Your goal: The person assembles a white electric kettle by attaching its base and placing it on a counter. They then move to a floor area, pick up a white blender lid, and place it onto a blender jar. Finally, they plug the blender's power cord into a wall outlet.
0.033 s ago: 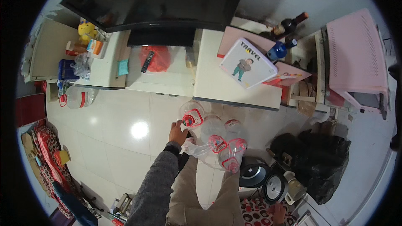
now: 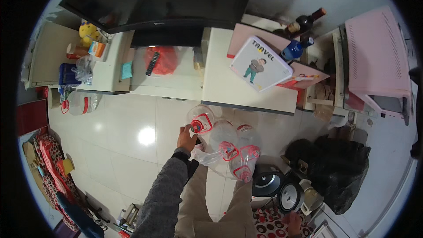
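My left hand (image 2: 187,139) reaches down from a grey sleeve, thumb and fingers closed at the red cap (image 2: 197,126) of a large clear plastic bottle (image 2: 194,113). That bottle stands upright on the tiled floor and has a red carrying handle. Just right of it are several similar clear bottles (image 2: 223,133) with red handles, partly wrapped in a thin clear plastic bag (image 2: 207,156). Low on the right, my right hand (image 2: 292,223) is at a spotted red-and-white cloth (image 2: 274,225), away from the bottles. Its fingers are too dim and blurred to make out.
A white cabinet (image 2: 249,99) runs across the front, with a television (image 2: 154,0) above. Right of my legs sit an open black-lined cooker (image 2: 266,181) and a black plastic bag (image 2: 339,172). Another clear bottle (image 2: 79,102) lies by the left cabinet. A pink appliance (image 2: 376,53) stands far right.
The whole view has shifted slightly. My left hand stays at the red cap, its fingers looking a little more bent around it. The bottles have not visibly moved.
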Demonstrator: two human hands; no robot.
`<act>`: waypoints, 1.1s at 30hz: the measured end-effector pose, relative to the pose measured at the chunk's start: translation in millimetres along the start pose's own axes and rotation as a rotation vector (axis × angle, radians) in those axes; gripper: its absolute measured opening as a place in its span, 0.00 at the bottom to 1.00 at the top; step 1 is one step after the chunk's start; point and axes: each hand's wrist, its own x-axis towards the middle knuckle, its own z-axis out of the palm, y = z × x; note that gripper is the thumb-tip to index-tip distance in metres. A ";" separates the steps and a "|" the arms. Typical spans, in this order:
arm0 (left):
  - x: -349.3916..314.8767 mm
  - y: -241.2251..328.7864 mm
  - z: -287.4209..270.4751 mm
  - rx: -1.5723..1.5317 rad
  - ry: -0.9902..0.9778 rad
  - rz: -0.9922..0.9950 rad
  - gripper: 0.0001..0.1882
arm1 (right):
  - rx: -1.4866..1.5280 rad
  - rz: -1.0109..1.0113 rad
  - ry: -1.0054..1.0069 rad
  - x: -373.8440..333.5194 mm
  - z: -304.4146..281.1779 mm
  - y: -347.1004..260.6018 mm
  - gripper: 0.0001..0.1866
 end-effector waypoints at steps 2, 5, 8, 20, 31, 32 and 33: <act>15.0 3.6 16.9 -0.012 0.008 0.021 0.26 | 0.044 0.012 0.026 12.7 17.5 -31.6 0.22; 32.6 -0.5 45.1 0.049 0.018 0.035 0.27 | 0.075 0.018 0.107 41.2 28.6 -27.2 0.23; 40.3 3.3 58.6 0.193 0.066 0.049 0.29 | 0.090 0.087 0.058 63.7 23.9 7.8 0.21; 46.1 -7.0 53.4 0.228 0.081 0.103 0.32 | 0.073 0.120 -0.148 92.8 47.2 15.9 0.21; 59.6 -45.0 18.1 0.280 0.157 0.117 0.31 | 0.153 0.170 -0.199 148.0 84.7 -13.0 0.19; 60.3 -47.1 18.5 0.281 0.153 0.113 0.31 | 0.152 0.127 -0.205 156.7 89.5 -12.8 0.19; 60.5 -47.4 17.5 0.285 0.151 0.109 0.31 | 0.153 0.084 -0.213 165.7 94.1 -12.8 0.19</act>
